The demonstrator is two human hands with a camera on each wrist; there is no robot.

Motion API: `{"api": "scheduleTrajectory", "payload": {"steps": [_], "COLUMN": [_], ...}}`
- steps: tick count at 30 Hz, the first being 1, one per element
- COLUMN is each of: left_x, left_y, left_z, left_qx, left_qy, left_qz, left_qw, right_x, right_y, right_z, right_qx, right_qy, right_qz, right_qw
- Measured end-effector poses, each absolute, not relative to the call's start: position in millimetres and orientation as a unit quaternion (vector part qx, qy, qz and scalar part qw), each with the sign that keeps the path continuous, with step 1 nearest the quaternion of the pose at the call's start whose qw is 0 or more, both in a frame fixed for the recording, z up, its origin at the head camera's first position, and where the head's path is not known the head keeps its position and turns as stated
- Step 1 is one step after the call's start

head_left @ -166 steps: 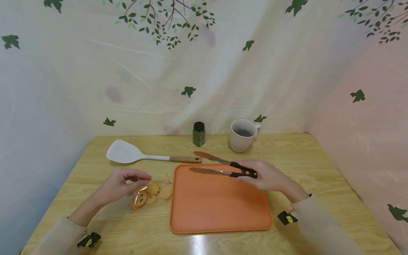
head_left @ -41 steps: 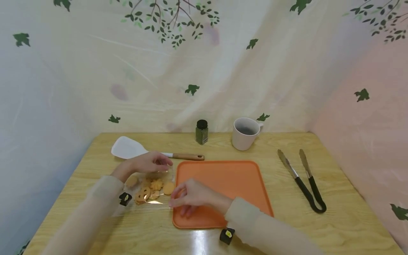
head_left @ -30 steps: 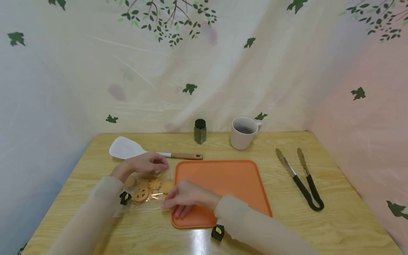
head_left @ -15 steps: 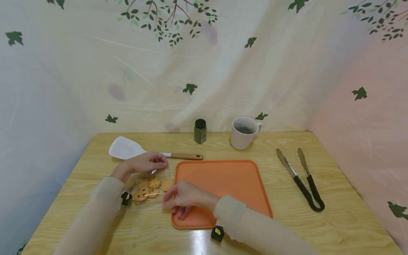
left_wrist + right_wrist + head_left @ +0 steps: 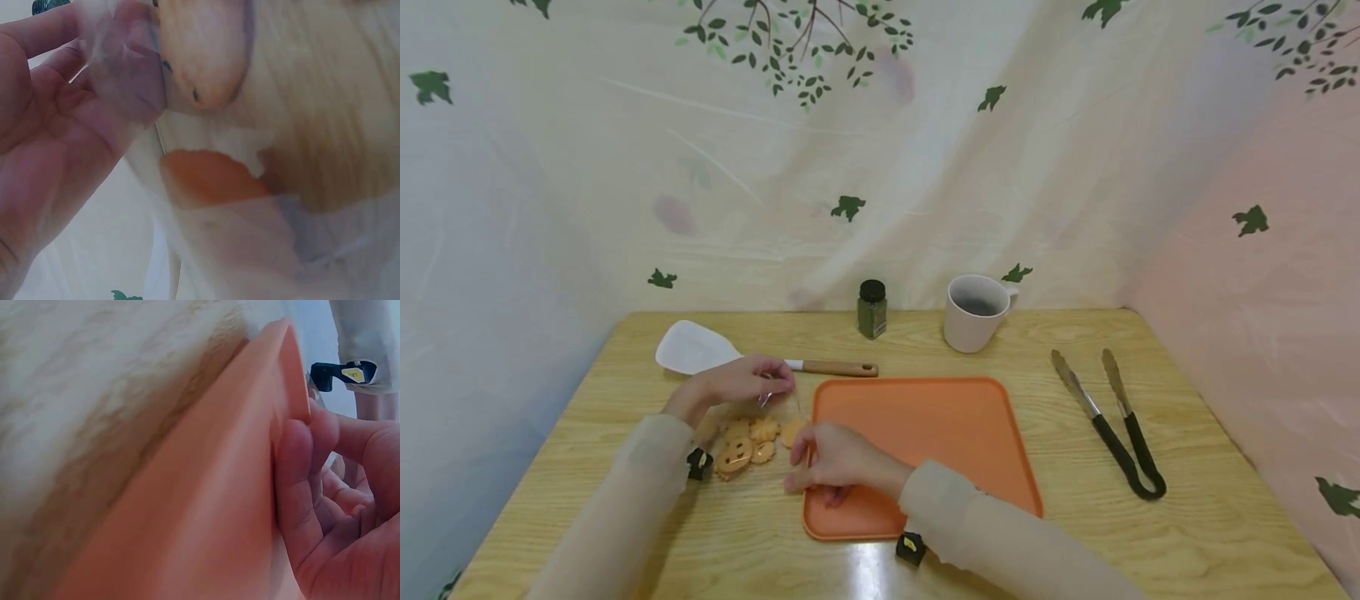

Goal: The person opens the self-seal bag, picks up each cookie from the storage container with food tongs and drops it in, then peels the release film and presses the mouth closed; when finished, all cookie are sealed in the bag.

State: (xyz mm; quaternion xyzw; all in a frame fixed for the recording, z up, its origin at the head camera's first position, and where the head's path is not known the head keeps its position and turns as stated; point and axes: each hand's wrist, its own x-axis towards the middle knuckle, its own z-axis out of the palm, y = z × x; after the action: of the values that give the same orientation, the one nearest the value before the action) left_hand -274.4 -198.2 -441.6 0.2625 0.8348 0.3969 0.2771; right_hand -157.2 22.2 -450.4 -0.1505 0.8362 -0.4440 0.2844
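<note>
My L hand (image 5: 741,379), left of ctr in head view, has thumb + fingertips pinched on the clear bag (image 5: 764,401) by its upper edge; bag w/ cookies (image 5: 735,455) is lower left of ctr. My R hand (image 5: 846,458), lower ctr, is at the orange tray (image 5: 932,442), left edge, fingers bent; can't tell if they grip bag film. Tongs (image 5: 1114,446) lower right, spatula (image 5: 695,347) mid-left.

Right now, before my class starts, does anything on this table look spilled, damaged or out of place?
Nothing stands out. The mug and capped jar stand upright, the spatula and tongs lie on the table, and the cookies rest beside the orange tray in clear plastic. I see no spill or damage.
</note>
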Motion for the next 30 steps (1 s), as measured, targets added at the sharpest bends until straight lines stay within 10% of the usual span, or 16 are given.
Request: {"api": "scheduleTrajectory", "payload": {"steps": [18, 30], "left_x": [-259, -236], "left_y": [-205, -218], "left_z": [-439, -418], "left_qx": [0.225, 0.196], "left_qy": [0.793, 0.755], "left_qz": [0.486, 0.594], "left_qw": [0.289, 0.198], "right_x": [-165, -173], "right_y": [33, 60], "right_z": [-443, -426], "right_qx": [-0.186, -0.223], "right_qy": [0.816, 0.745], "right_qz": [-0.487, -0.606], "right_qw": [0.248, 0.168]}}
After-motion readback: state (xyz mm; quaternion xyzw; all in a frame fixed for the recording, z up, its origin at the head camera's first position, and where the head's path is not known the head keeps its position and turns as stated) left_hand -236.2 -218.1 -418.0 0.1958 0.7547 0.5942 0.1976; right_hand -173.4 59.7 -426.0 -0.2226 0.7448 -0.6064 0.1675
